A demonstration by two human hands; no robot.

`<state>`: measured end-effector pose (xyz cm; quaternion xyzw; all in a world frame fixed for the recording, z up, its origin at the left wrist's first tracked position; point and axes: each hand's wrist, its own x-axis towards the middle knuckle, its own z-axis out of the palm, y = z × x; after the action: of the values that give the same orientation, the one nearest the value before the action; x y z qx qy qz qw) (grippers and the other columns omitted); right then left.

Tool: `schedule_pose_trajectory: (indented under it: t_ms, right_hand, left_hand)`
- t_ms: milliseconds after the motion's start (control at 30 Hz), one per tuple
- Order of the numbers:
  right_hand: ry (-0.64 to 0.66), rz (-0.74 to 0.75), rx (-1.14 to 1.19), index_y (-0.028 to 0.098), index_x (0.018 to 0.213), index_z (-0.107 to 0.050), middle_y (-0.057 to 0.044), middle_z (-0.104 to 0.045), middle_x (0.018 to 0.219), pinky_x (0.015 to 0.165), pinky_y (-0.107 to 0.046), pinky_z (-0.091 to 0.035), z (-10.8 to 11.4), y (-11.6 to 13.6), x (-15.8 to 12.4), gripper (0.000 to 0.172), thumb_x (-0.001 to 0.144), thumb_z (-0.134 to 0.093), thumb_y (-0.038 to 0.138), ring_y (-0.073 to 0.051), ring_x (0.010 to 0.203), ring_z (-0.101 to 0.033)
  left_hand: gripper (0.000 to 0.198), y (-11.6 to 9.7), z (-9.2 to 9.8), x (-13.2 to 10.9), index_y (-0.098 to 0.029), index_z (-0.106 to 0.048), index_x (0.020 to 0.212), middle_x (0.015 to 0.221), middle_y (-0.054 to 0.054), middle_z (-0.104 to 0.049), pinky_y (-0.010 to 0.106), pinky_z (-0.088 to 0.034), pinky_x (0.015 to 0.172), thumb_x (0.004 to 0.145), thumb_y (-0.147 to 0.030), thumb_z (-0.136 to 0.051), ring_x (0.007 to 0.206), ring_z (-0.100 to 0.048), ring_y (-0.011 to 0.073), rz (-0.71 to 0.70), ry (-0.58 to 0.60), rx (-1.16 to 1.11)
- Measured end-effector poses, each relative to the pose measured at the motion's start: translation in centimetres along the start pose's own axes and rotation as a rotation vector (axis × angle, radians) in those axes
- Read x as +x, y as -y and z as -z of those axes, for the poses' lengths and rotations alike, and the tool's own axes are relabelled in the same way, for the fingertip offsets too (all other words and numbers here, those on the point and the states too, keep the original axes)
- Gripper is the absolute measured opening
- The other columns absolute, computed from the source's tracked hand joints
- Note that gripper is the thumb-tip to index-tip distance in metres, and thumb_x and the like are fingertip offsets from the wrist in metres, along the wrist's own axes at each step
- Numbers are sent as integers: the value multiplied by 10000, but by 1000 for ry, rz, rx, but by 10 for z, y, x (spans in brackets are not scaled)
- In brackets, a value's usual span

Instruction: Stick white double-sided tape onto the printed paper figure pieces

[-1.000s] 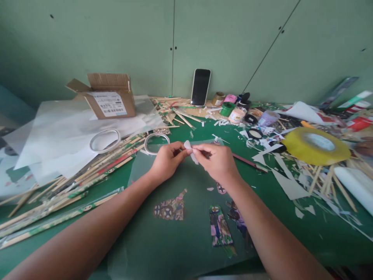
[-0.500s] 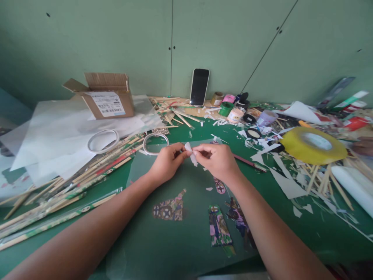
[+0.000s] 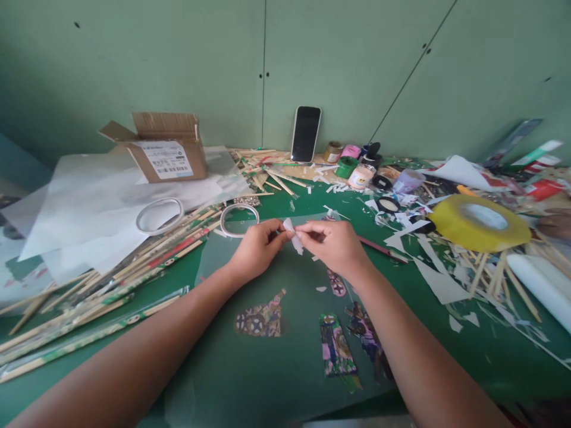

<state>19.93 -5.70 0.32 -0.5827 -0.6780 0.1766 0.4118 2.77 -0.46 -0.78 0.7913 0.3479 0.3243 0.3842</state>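
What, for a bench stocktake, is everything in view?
Paper piece: 1, white, centre
Translucent sheet: 1, clear, foreground
Painted cut-outs: at least 4, multicoloured, foreground
Rings: 2, white, left of centre
Large sheets: several, whitish, left
Box: 1, brown, back left
Phone: 1, black-screened, back centre
Jars: several, mixed colours, right of phone
Tape roll: 1, yellow, right
Sticks: many, mostly tan, both sides
Scraps: many, white, mostly right
Slim tool: 1, reddish, right of centre
Right-edge clutter: uncounted, mixed, blurred
Table: 1, green, beneath
Wall: 1, green, behind
Left hand: 1, bare, centre, holding paper piece
Right hand: 1, bare, centre, holding paper piece
Forearms: 2, bare, foreground
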Motion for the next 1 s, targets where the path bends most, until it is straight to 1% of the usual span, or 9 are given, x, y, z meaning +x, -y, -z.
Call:
schedule_pose_trajectory:
  t_ms: [233, 467, 667, 800, 867, 1000]
  right_hand:
    - [-7, -13, -18, 192, 781, -766, -25, -713, 630, 536, -258, -473, -1, 2, 0, 203, 773, -583, 279, -127, 535, -605]
    - [12, -26, -12, 176, 793, -771, -32, -711, 640, 523, -240, -453, -1, 2, -1, 214, 772, -580, 269, -120, 539, -599]
    - [37, -46, -6, 174, 809, -772, -27, -713, 649, 526, -224, -449, 2, 1, -1, 233, 782, -571, 289, -115, 555, -606]
    - [58, -47, 7, 175, 788, -761, -19, -712, 649, 523, -223, -438, 3, 1, 0, 222, 788, -564, 275, -110, 556, -604]
    - [67, -41, 23, 175, 780, -757, -17, -715, 656, 531, -228, -440, 3, 2, 0, 223, 795, -557, 272, -112, 567, -612]
    - [82, -56, 47, 177, 824, -766, -29, -741, 707, 564, -243, -467, 4, 3, 1, 231, 807, -568, 295, -129, 612, -645]
  left_hand:
    - [313, 0, 1, 0, -174, -517, 657, 576, -38, -500, 232, -298, 547, 883, -388, -538, 555, -404, 102, 3, 17, 8]
    - [292, 0, 0, 0, -169, -529, 678, 591, -34, -520, 228, -316, 554, 881, -379, -534, 568, -427, 104, 1, 26, -2]
    - [292, 0, 0, 0, -167, -530, 684, 583, -41, -525, 222, -303, 532, 882, -381, -530, 543, -415, 96, 16, 37, 5]
    - [280, 0, 0, 0, -166, -539, 702, 593, -35, -536, 224, -318, 544, 885, -378, -522, 554, -436, 100, 15, 46, -2]
    - [278, 1, 0, 0, -165, -548, 713, 597, -30, -540, 228, -324, 552, 887, -379, -514, 561, -444, 104, 13, 45, -3]
    - [288, 1, 0, 0, -162, -558, 722, 597, -27, -538, 234, -330, 560, 889, -391, -507, 564, -439, 108, 19, 33, -9]
